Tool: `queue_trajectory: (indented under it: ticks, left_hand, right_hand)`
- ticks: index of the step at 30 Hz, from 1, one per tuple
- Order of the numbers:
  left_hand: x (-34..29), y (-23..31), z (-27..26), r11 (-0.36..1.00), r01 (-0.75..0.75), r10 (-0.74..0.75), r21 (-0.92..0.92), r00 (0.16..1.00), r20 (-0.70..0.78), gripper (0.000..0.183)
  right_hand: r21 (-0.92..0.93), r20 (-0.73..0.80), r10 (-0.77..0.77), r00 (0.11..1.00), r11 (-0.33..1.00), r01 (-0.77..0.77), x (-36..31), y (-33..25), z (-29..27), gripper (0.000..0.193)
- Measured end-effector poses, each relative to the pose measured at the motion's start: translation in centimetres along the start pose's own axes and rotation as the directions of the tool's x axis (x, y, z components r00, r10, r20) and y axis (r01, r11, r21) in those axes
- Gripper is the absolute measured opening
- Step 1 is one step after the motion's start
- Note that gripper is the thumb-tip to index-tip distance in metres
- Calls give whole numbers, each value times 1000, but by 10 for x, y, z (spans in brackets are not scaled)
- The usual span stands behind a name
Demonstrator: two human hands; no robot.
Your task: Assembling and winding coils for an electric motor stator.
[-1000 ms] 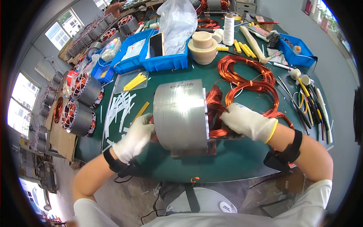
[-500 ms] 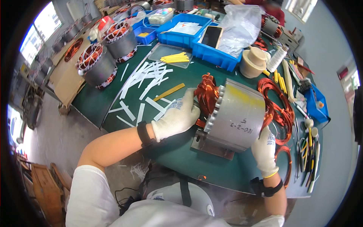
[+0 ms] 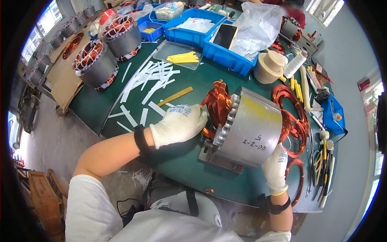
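Note:
A grey metal stator core point(image 3: 252, 129) lies on its side on a metal cradle point(image 3: 219, 159), in front of me. Copper winding wire point(image 3: 219, 103) bulges out of its left end, beside a row of white slot liners. My left hand point(image 3: 181, 124), in a white knitted glove, is closed on the edge of this copper coil. At the core's right end is my gloved right hand point(image 3: 277, 169); its fingers go in behind the rim, beside the copper coils there, and are hidden. Larger loops of copper wire point(image 3: 293, 117) lie to the right of the core.
White paper strips point(image 3: 149, 78) and a yellow-brown flat strip point(image 3: 175, 96) lie left. Farther back are yellow sticks point(image 3: 182, 57) on a clear lid, blue bins point(image 3: 229, 56) and a phone point(image 3: 225, 35). Two wound stators point(image 3: 96, 66) stand far left; hand tools point(image 3: 324, 161) lie right.
My left hand has drawn slightly left, and the copper bundle at the core's left end looks more spread. My right hand stays at the right end. The whole view has shifted a little.

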State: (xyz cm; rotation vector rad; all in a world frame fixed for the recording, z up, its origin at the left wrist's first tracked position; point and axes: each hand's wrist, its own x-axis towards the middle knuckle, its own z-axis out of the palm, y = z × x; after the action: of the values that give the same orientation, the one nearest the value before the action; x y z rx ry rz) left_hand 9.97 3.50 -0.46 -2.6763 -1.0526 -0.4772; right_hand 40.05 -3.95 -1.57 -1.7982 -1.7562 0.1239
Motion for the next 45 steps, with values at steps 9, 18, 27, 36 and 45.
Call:
queue_trajectory:
  ticks: [9,18,27,36,45]
  left_hand:
    - [11,-12,26,776,347,-173,-526,920,351,19]
    - [12,-19,-21,-109,377,-701,-920,627,340,48]
    - [88,5,0,-429,298,-575,-853,638,512,63]
    - [85,-3,59,-671,116,-443,-732,729,522,73]
    - [81,6,49,-750,15,-450,-661,721,527,71]
  right_hand:
    - [-144,67,-182,981,971,190,7,19,18,16]
    - [601,-280,285,917,796,-64,16,-14,-49,17]
    - [980,196,287,938,-79,-181,78,19,53,41]
    - [895,373,98,922,-300,-330,66,21,54,53]
    - [950,307,299,904,-156,-271,64,-7,50,60]
